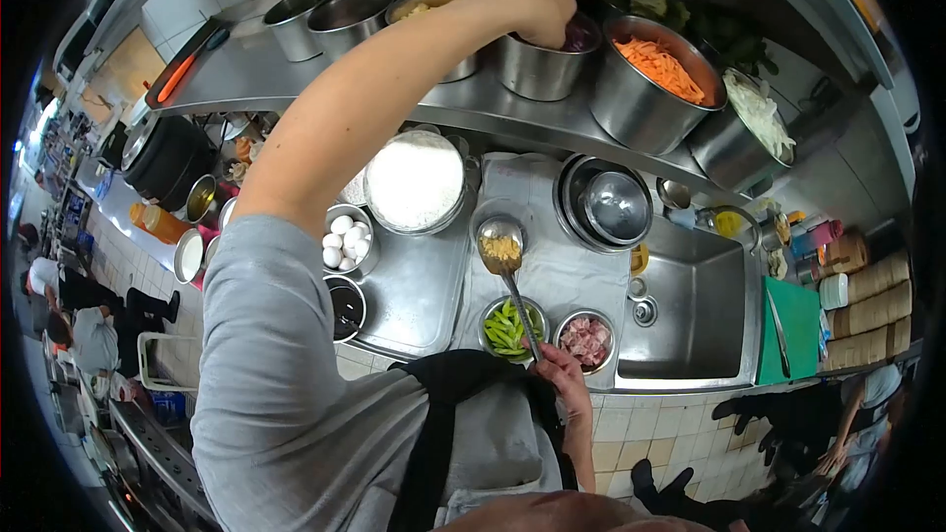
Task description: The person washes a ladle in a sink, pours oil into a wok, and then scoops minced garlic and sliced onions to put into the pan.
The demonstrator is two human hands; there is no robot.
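My left hand (547, 18) reaches down into a steel pot (545, 69) on the raised shelf. Purple shreds (581, 36) show beside it, and its fingers are hidden inside the pot. My right hand (562, 371) is closed around the handle of a metal ladle (520, 307). Yellowish minced bits (501, 247) lie in the ladle's bowl, above a white cloth on the counter. Just below that bowl stands a bowl of cut green vegetable pieces (508, 328). A bowl of raw meat pieces (585, 340) is right beside my right hand.
The shelf (246, 79) also holds a pot of carrot shreds (658, 69), pale shreds (757, 113) and several other pots. Below are a tub of white powder (415, 180), eggs (347, 241), stacked bowls (616, 207), a sink (690, 300) and a knife (778, 330) on a green board. People stand nearby.
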